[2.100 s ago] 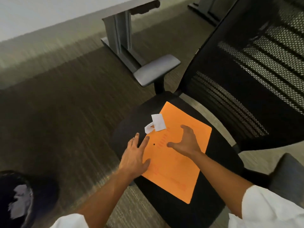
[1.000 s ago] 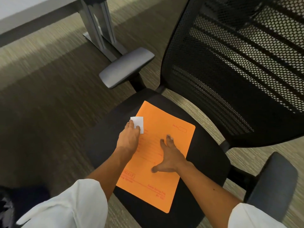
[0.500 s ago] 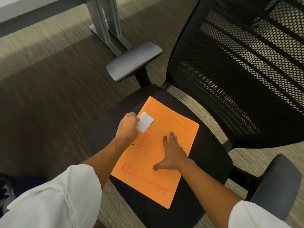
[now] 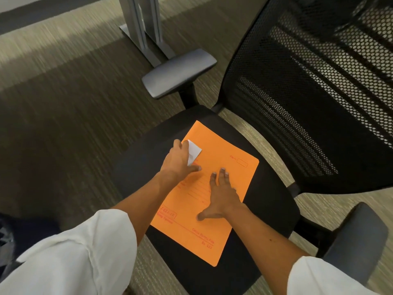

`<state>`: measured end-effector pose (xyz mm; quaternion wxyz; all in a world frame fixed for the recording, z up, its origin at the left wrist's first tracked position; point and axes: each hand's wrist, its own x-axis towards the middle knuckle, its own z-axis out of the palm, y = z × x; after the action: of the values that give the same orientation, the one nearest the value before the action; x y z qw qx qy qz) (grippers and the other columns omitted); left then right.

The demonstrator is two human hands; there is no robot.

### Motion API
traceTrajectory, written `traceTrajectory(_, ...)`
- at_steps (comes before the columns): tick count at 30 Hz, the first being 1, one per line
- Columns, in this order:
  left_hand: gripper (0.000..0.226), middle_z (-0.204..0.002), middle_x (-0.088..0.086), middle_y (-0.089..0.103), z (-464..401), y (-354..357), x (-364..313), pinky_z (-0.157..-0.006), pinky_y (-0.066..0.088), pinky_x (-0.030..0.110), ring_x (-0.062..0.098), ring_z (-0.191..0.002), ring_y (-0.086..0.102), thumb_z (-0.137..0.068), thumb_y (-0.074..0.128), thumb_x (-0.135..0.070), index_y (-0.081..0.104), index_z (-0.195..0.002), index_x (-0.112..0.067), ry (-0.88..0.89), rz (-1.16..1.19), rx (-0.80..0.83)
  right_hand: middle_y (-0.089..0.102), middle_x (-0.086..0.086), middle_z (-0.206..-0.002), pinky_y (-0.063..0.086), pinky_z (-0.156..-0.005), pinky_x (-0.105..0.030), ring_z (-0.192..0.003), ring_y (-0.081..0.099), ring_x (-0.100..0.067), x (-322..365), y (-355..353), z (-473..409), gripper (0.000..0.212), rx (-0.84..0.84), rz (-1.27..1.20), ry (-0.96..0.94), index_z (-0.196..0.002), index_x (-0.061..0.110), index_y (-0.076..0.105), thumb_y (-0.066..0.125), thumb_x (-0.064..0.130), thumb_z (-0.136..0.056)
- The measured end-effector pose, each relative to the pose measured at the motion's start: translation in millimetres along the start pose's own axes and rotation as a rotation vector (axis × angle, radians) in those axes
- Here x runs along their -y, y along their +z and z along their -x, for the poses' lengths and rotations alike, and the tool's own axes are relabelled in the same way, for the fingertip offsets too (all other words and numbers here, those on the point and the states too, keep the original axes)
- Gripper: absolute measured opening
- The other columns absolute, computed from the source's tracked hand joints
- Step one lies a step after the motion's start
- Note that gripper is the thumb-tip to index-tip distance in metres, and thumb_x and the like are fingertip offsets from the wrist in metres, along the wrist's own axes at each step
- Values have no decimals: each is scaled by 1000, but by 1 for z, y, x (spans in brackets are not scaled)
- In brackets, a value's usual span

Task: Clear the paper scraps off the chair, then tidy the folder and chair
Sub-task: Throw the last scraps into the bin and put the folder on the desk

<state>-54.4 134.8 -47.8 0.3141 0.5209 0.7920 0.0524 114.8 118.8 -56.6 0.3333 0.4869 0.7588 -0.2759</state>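
Note:
An orange folder (image 4: 225,173) with red print lies flat on the black seat (image 4: 268,201) of an office chair. A white paper scrap (image 4: 194,152) rests near the folder's far left edge. My left hand (image 4: 180,160) lies over the scrap, fingers curled around its left side and thumb stretched onto the folder. My right hand (image 4: 221,194) is spread flat on the middle of the folder, pressing it down, with nothing in it.
The chair's mesh backrest (image 4: 319,81) rises at the right. Grey armrests stand at the far left (image 4: 178,71) and near right (image 4: 357,237). A metal desk leg (image 4: 144,24) stands on the carpet behind. A dark bin (image 4: 6,237) sits at the lower left.
My left hand picked up the paper scrap and has kept it at the folder's far left edge, now lowered against the folder. My right hand stayed flat on the folder. The head camera moved closer.

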Motion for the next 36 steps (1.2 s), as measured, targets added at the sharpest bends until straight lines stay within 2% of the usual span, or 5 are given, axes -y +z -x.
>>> traceTrajectory(6,57,-150,12,23,-4,8,-5,-105,46,37,29,-129,43,-100,48,-37,30,-146,-7,102,-154,55,-35,-17,-158,17,-118,-60,-148,-26,-36,2,0,2,153,16,30,3,-153,8,-22,83,66,-59)
traceTrajectory(13,52,-161,7,4,-3,-2,-1,-109,41,37,32,-140,28,-100,49,-19,33,-148,-7,222,-286,177,-36,-18,-158,16,-119,-60,-148,-27,-36,1,-7,4,154,63,22,-16,-152,7,-24,82,67,-60)
traceTrajectory(19,58,-154,8,28,0,5,-5,-106,46,36,29,-136,34,-92,64,-8,40,-145,-17,194,-391,55,-37,-18,-157,16,-119,-60,-148,-28,-37,0,-6,2,155,68,16,-23,-153,7,-24,82,69,-59)
traceTrajectory(29,91,-143,12,42,-13,3,-22,-102,47,37,30,-131,41,-82,74,0,20,-154,-17,83,-342,24,-36,-18,-157,16,-119,-59,-148,-27,-36,-1,-9,5,154,63,9,-34,-153,8,-24,82,69,-59)
traceTrajectory(36,46,-126,11,59,-16,2,-16,-96,51,43,32,-113,60,-87,72,-13,54,-130,-12,9,-206,111,-36,-17,-158,15,-119,-60,-148,-27,-35,-3,-8,5,154,50,-14,-38,-153,9,-23,82,69,-58)
